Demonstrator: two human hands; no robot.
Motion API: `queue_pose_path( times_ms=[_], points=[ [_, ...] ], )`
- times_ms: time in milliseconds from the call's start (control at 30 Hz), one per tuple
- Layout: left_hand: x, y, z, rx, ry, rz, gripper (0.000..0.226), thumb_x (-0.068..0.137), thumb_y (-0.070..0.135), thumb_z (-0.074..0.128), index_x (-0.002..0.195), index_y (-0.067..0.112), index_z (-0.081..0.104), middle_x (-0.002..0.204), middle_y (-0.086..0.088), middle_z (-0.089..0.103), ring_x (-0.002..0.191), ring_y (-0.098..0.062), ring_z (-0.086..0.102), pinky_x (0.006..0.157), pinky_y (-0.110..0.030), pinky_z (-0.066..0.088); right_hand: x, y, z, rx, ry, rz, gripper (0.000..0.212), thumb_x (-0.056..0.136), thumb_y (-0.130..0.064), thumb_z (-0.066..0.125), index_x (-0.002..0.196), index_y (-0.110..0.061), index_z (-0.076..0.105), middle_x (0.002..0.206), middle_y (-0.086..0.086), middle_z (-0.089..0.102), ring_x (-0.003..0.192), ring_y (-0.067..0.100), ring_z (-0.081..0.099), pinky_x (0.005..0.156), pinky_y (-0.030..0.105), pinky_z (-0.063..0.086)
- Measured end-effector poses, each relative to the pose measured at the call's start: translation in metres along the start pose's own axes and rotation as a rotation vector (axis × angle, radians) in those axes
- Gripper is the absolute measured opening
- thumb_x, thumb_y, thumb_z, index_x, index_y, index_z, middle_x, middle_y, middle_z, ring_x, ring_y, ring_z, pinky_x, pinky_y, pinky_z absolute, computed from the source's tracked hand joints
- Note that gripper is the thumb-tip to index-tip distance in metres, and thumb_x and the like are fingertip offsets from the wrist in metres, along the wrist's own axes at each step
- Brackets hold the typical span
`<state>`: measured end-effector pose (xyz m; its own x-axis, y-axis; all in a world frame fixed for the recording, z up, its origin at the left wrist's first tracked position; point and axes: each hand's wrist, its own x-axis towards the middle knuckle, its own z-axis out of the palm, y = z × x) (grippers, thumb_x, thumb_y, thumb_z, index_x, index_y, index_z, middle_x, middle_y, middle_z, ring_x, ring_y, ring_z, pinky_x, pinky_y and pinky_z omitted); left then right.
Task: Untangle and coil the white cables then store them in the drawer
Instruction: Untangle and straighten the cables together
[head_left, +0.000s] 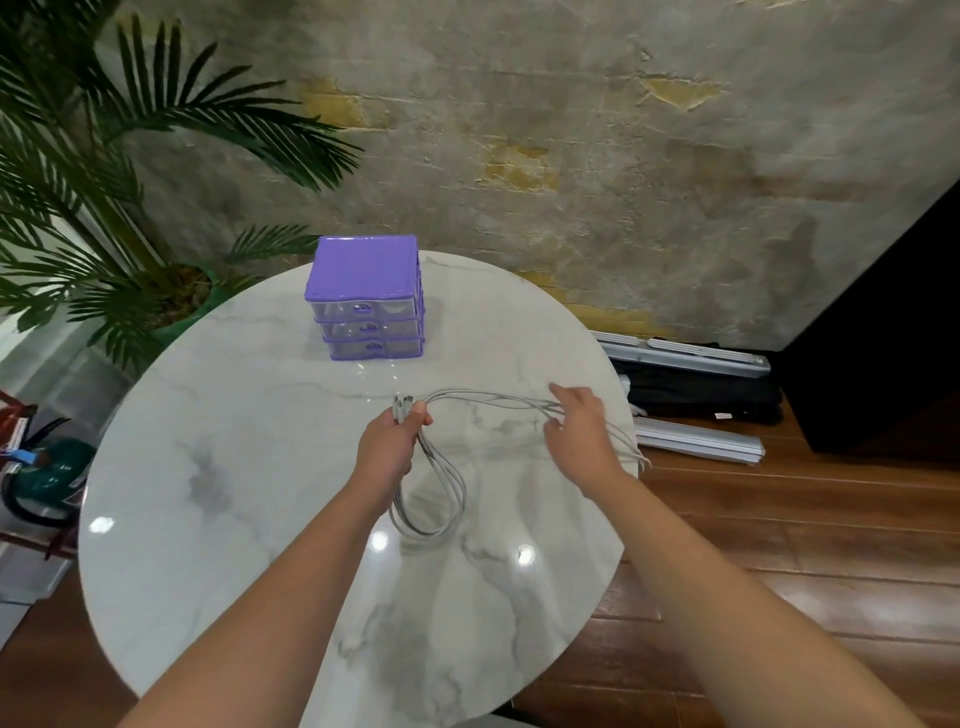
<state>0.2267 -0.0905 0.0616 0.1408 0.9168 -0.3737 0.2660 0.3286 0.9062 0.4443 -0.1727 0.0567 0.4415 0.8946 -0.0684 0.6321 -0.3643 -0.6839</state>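
White cables (434, 499), bunched in the person's hands above the round marble table (234, 493).

The left hand (392, 441) grips the bundle, plug ends poking up past the thumb and a loop hanging beneath it toward the table; the right hand (582, 428) has its fingers loosely curled round the strands running across, whose loose ends trail beyond it over the table's edge. Beyond the hands a purple drawer unit (366, 306) stands with all three clear drawers closed, nothing between. A potted palm (104, 208) stands further left, metal rails and a black bag (696, 384) on the floor past the right hand. No legible writing.
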Motion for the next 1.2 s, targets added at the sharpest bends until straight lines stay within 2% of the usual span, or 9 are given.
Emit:
queue_pose_path(
  times_ms=[133,233,300,433,533,633,767,900,1200],
  points=[
    [-0.007,0.007,0.006,0.099,-0.067,0.056,0.029,0.095,0.035,0.055,0.070,0.021,0.061,0.054,0.005,0.040,0.051,-0.013,0.037,0.050,-0.029,0.029,0.002,-0.049,0.025,0.054,0.002,-0.295,0.039,0.098,-0.009,0.045,0.136,-0.007,0.053,0.129,0.008,0.051,0.125,0.019,0.039,0.100,0.010,0.024],
    [-0.013,0.013,0.011,0.155,-0.118,0.105,0.030,0.095,0.038,0.054,0.072,0.021,0.062,0.055,0.007,0.043,0.052,-0.011,0.039,0.053,-0.029,0.031,0.007,-0.072,0.036,-0.013,0.001,-0.376,0.033,0.103,-0.024,0.039,0.120,-0.008,0.064,0.115,0.009,0.062,0.113,0.023,0.049,0.100,0.029,0.038],
    [-0.019,0.016,0.013,0.109,-0.173,0.102,0.029,0.096,0.037,0.054,0.076,0.019,0.063,0.055,0.007,0.041,0.050,-0.010,0.036,0.051,-0.026,0.030,0.009,-0.082,0.037,-0.028,-0.045,-0.279,0.039,0.105,-0.032,0.033,0.105,-0.007,0.064,0.100,0.011,0.067,0.099,0.028,0.058,0.089,0.041,0.046],
    [-0.025,0.015,0.011,-0.085,-0.265,0.084,0.022,0.099,0.033,0.051,0.090,0.021,0.068,0.055,0.008,0.027,0.047,-0.008,0.023,0.044,-0.019,0.022,0.011,-0.078,0.031,-0.066,-0.034,-0.164,0.044,0.104,-0.042,0.028,0.090,-0.008,0.052,0.088,0.015,0.066,0.085,0.034,0.060,0.072,0.038,0.046],
    [-0.016,0.009,-0.001,-0.379,-0.127,0.017,0.028,0.101,0.035,0.046,0.105,0.015,0.064,0.052,0.011,0.023,0.045,-0.006,0.019,0.043,-0.018,0.018,0.010,-0.061,0.016,-0.069,0.046,-0.114,0.046,0.104,-0.043,0.030,0.069,-0.015,0.043,0.072,0.011,0.060,0.074,0.030,0.054,0.065,0.035,0.037],
    [-0.003,0.001,-0.022,-0.751,0.049,-0.078,0.028,0.101,0.037,0.045,0.090,0.014,0.056,0.047,0.011,0.022,0.039,-0.004,0.019,0.039,-0.016,0.020,0.013,-0.032,-0.002,-0.069,0.107,0.009,0.054,0.102,-0.039,0.038,0.051,-0.019,0.032,0.051,0.000,0.038,0.060,0.025,0.043,0.056,0.033,0.028],
    [0.008,-0.005,-0.049,-1.047,0.189,-0.140,0.038,0.096,0.043,0.052,0.068,0.021,0.040,0.044,0.009,0.018,0.036,-0.007,0.019,0.039,-0.017,0.023,0.015,0.017,-0.019,-0.110,0.107,0.171,0.052,0.102,-0.033,0.033,0.053,-0.015,0.039,0.055,0.006,0.043,0.062,0.028,0.047,0.053,0.033,0.030],
    [0.013,-0.006,-0.063,-1.222,0.257,-0.189,0.047,0.095,0.050,0.050,0.066,0.020,0.030,0.048,0.006,0.018,0.039,-0.010,0.020,0.045,-0.019,0.028,0.012,0.048,-0.023,-0.175,0.020,0.225,0.047,0.103,-0.029,0.030,0.070,-0.005,0.052,0.065,0.012,0.050,0.069,0.032,0.053,0.059,0.033,0.040],
    [0.011,0.013,-0.056,-1.234,0.320,-0.136,0.046,0.098,0.053,0.040,0.072,0.018,0.027,0.047,0.005,0.019,0.042,-0.012,0.020,0.045,-0.021,0.026,0.003,0.027,0.001,-0.517,-0.145,0.179,0.037,0.102,-0.019,0.027,0.109,-0.009,0.062,0.102,0.013,0.068,0.098,0.033,0.061,0.090,0.040,0.044]
  ],
)
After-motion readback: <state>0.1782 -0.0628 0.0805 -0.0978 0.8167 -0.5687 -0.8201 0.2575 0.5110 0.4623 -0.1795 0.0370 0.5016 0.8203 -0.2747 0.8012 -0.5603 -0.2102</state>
